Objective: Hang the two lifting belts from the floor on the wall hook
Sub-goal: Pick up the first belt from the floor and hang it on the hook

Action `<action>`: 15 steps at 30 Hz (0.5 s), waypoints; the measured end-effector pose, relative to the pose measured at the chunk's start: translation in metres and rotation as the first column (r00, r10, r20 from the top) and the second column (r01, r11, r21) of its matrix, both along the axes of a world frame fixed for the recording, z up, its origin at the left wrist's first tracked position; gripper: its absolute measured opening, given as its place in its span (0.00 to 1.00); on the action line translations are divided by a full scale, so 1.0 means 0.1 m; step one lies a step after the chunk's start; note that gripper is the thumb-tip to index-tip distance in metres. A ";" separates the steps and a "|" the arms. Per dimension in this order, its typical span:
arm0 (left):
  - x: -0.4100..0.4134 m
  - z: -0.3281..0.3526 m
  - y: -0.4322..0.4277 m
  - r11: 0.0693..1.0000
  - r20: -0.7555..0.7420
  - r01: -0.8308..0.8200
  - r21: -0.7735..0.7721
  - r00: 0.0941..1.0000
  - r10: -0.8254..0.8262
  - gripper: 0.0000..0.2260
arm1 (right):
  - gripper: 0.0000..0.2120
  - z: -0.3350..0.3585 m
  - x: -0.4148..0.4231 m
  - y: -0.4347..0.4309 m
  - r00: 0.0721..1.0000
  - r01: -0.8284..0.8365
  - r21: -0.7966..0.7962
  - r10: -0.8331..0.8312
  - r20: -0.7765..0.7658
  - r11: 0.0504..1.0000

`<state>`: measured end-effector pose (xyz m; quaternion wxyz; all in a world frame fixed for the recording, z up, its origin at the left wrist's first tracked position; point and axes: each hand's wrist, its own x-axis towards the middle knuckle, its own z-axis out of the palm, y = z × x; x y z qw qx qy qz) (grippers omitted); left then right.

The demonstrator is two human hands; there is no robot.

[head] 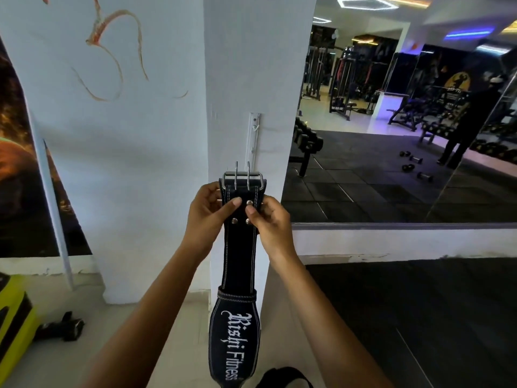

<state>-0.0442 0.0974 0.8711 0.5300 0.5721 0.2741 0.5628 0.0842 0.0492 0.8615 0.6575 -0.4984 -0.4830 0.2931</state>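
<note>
A black lifting belt (240,261) with white stitching and white lettering hangs straight down in front of me, its steel two-prong buckle (242,176) at the top. My left hand (208,212) grips its left edge just under the buckle, and my right hand (270,219) pinches the right edge by the rivets. The white hook rail (254,135) is fixed to the white pillar just above the buckle, with a small hook (255,127) near its top. Part of a second black belt (282,378) lies on the floor at the bottom edge.
A large wall mirror (391,135) to the right reflects gym machines and dumbbells. Black rubber flooring (419,317) lies below it. At lower left are a yellow and black object (14,317) and a black glove-like item (63,327) on the pale floor.
</note>
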 end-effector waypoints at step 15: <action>-0.08 0.01 0.30 0.981 -0.157 -0.094 0.169 0.980 0.121 0.12 | 0.19 0.10 0.02 0.28 0.997 0.078 0.003 -0.078 0.021 0.997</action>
